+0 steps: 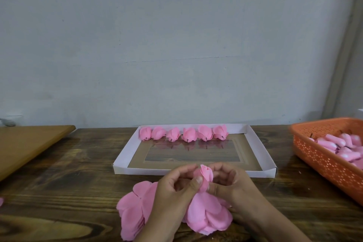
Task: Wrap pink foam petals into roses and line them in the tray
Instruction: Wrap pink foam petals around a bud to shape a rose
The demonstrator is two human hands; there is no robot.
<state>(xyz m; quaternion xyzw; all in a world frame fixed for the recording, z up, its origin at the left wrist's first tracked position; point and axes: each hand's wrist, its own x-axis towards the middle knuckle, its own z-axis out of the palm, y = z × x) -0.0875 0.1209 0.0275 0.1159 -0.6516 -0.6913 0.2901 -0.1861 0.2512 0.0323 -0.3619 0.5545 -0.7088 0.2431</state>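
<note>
Pink foam rose (204, 175), half wrapped, sits pinched between both hands: left hand (176, 184) thumb pressing its side, right hand (233, 184) fingers curled round it. Loose petals (208, 216) spread beneath on the bench (68, 182). Beyond, six finished roses (183, 133) line the tray (125, 153); an orange basket (324, 161) stands right.

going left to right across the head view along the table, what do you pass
wooden board → white cardboard tray with six finished pink roses in a row along its far wall → orange perforated basket holding pink buds
</note>
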